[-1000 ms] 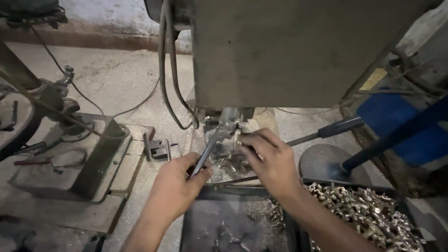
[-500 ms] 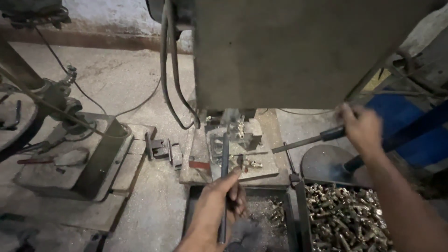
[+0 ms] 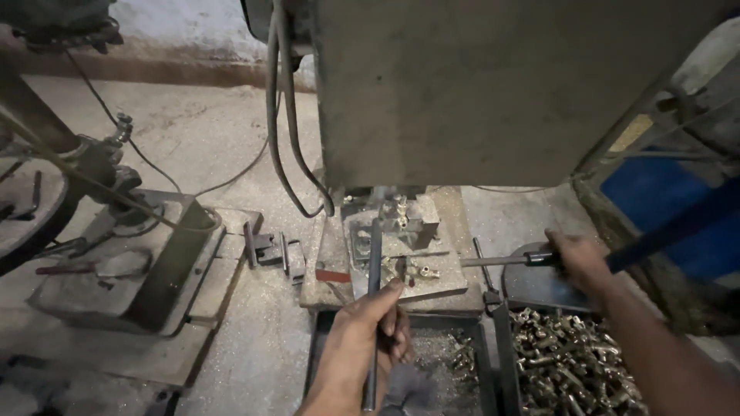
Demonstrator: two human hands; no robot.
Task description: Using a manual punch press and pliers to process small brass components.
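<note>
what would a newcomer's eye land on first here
The big grey machine body fills the top centre, over a small work plate holding brass pieces. Below, the left hand grips a thin metal rod; the right hand holds a lever handle above a tray of brass parts.

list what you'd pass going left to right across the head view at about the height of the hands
grey machine base on the floor → small metal clamp block → left hand holding a thin metal rod → small brass fittings on the machine table → right hand on the lever handle
</note>
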